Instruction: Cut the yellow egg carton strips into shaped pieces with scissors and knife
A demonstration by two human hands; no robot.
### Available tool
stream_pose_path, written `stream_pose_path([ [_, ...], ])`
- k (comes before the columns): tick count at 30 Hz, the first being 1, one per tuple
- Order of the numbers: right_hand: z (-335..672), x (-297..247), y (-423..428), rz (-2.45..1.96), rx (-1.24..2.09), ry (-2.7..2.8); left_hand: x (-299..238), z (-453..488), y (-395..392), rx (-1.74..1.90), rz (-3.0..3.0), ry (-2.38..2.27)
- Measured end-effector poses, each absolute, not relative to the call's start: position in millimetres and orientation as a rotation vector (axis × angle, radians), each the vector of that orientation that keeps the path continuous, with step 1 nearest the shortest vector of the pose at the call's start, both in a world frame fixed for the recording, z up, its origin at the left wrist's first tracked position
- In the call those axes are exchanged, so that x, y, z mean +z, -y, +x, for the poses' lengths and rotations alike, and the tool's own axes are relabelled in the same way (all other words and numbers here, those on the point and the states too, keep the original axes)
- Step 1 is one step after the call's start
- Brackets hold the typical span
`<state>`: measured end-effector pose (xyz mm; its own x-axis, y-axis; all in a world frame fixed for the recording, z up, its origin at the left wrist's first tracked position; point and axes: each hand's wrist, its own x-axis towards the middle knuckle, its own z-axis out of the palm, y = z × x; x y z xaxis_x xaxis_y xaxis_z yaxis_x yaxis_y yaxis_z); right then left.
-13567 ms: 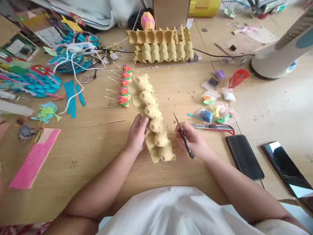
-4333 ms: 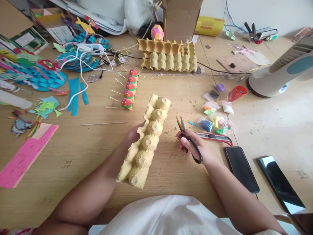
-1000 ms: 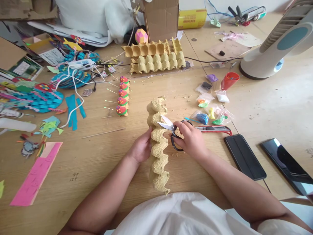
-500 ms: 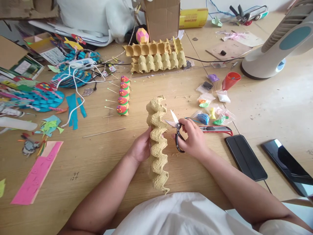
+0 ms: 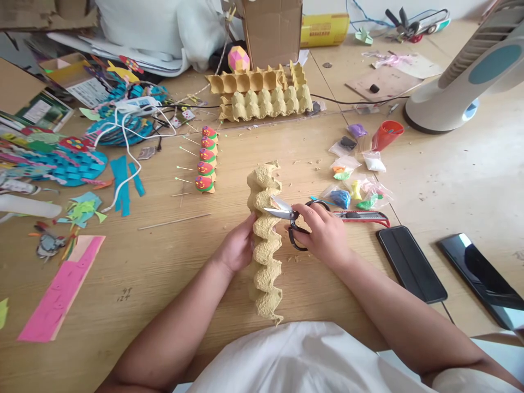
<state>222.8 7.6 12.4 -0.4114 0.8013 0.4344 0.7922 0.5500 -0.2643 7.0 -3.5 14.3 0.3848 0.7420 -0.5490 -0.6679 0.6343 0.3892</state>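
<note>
A long strip of beige egg carton (image 5: 265, 256) stands on edge on the wooden table, running away from me. My left hand (image 5: 236, 248) is wrapped round its left side near the middle. My right hand (image 5: 323, 234) grips black-handled scissors (image 5: 286, 217). Their blades point left and cut into the strip's right side, between two cups.
A row of painted egg-cup figures (image 5: 206, 158) with pins stands left of the strip. More egg cartons (image 5: 262, 93) lie behind. Small bags of coloured clay (image 5: 354, 177), a red utility knife (image 5: 360, 216), a red cup (image 5: 386, 134), two phones (image 5: 411, 263), a fan (image 5: 462, 82) sit right. Paper crafts (image 5: 61, 164) crowd the left.
The scissors swung from pointing up and away back down to the left, and their blades have entered the carton strip again. My left hand keeps its hold.
</note>
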Motion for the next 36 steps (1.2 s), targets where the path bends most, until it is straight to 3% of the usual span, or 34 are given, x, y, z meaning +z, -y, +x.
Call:
stream_pose_path([
  [36,229.0,17.1,-9.4,-1.294,-0.063,2.341,8.6,-2.2,3.6,0.895,0.151,-0.672],
])
